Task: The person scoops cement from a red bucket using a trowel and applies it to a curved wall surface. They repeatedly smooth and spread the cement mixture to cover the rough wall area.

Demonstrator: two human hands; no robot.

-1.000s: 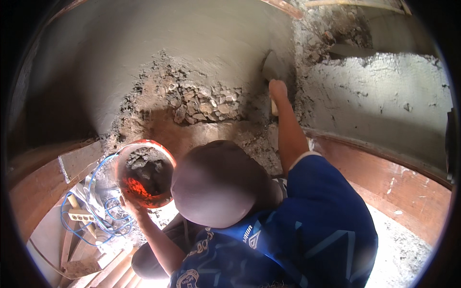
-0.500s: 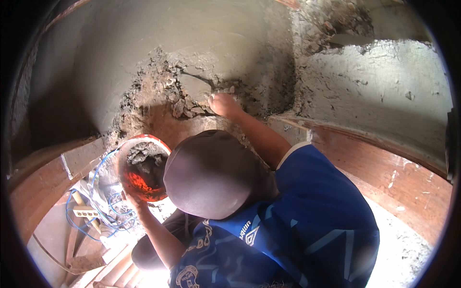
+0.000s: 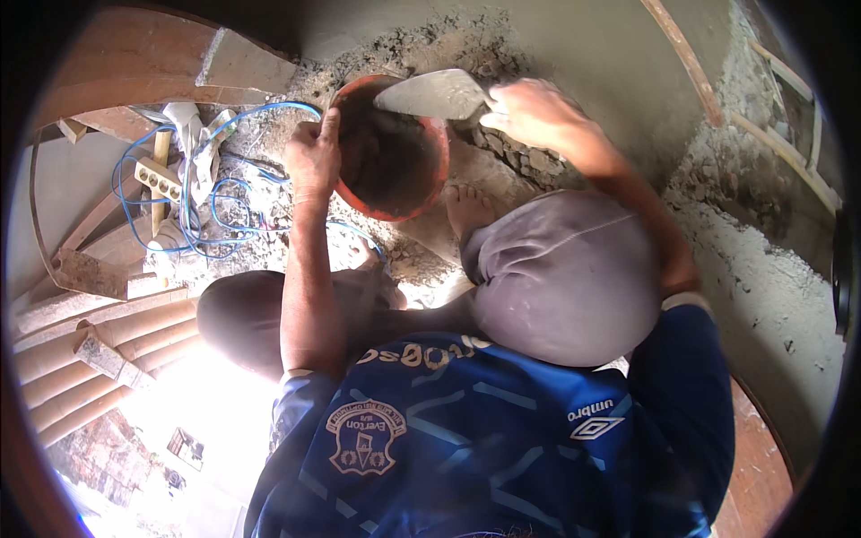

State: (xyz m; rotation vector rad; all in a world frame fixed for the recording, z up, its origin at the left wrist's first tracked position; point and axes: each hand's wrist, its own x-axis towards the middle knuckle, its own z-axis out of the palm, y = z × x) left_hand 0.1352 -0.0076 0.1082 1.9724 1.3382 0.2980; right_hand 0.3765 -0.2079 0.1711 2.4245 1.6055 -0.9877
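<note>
A trowel (image 3: 435, 94) with a pointed grey metal blade lies level across the top of an orange-red bucket (image 3: 439, 161). My right hand (image 3: 534, 112), slightly blurred, is closed around its handle, to the right of the bucket. On the opposite side, my left hand (image 3: 314, 160) grips the bucket's rim, thumb along the edge. Dark material (image 3: 381, 161) fills part of the bucket's shadowed inside; how deep it goes I cannot tell. Whether the blade touches the rim is unclear.
Blue cable (image 3: 193, 211) coils left of the bucket, around a pale power strip (image 3: 158, 178). Broken rubble (image 3: 529, 159) lies below my right hand. A grey plastered wall (image 3: 592, 54) rises beyond. My bare foot (image 3: 468, 208) is close to the bucket; wooden boards (image 3: 143, 63) run at upper left.
My right hand has brought the trowel from the broken wall patch to above the bucket. My left hand still holds the bucket's rim. The view has turned toward the left.
</note>
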